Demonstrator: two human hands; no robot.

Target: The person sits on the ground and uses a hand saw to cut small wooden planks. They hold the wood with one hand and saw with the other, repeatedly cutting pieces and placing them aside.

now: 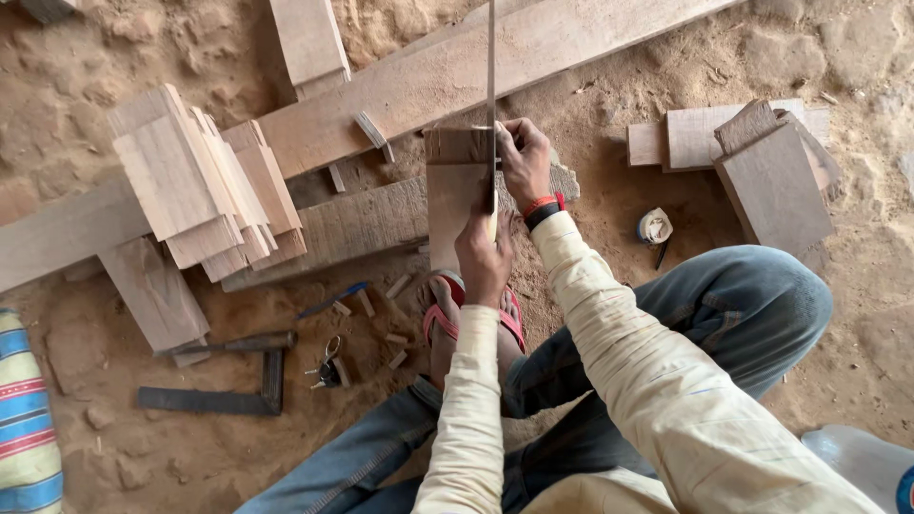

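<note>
A short wooden board (453, 195) stands on the sandy ground, its lower end against my foot in a pink sandal (447, 319). A hand saw (491, 67) runs edge-on along the board's right side, its thin blade reaching up out of view. My left hand (484, 262) is closed around the saw's handle at the near end. My right hand (524, 157), with a red and black wristband, grips the board's top right corner beside the blade.
A stack of cut wooden pieces (200, 181) lies at left on long planks (428, 86). A metal square (209, 400), a dark tool (238, 343), keys (328, 369) and a blue pencil (333, 298) lie near my foot. A tape measure (654, 227) and boards (766, 176) lie right.
</note>
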